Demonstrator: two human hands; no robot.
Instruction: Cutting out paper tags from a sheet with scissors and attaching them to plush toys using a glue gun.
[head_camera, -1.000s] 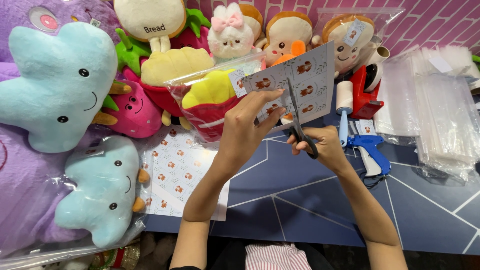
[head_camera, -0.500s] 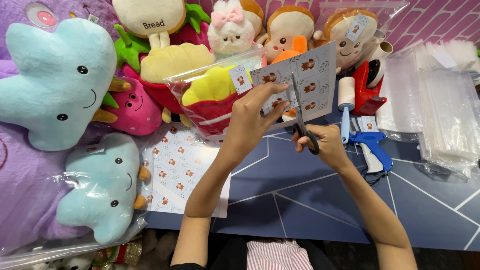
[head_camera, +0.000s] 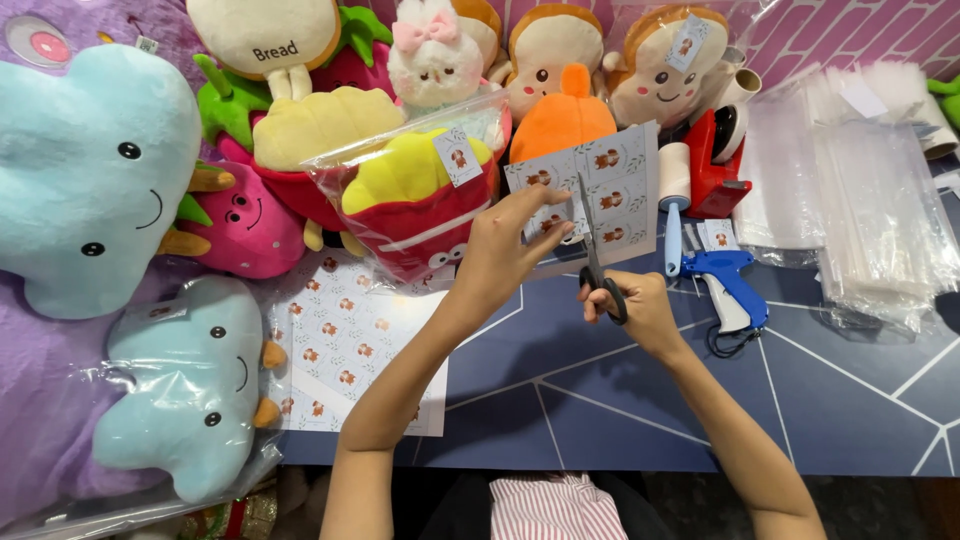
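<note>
Paper label sheet (head_camera: 612, 190) is held upright above the blue table (head_camera: 850, 400), pinched at its lower left edge by my left hand (head_camera: 505, 245), fingers closed on it. My right hand (head_camera: 640, 305) is curled through the black handles of the scissors (head_camera: 592, 240); the blades point up, slightly parted, with the sheet between them. A second sheet (head_camera: 350, 345) lies flat on the table beside my left forearm. Bagged fries plush (head_camera: 410, 200) sits just left of the held sheet. Blue tag gun (head_camera: 725, 280) lies near my right hand, apart from it.
</note>
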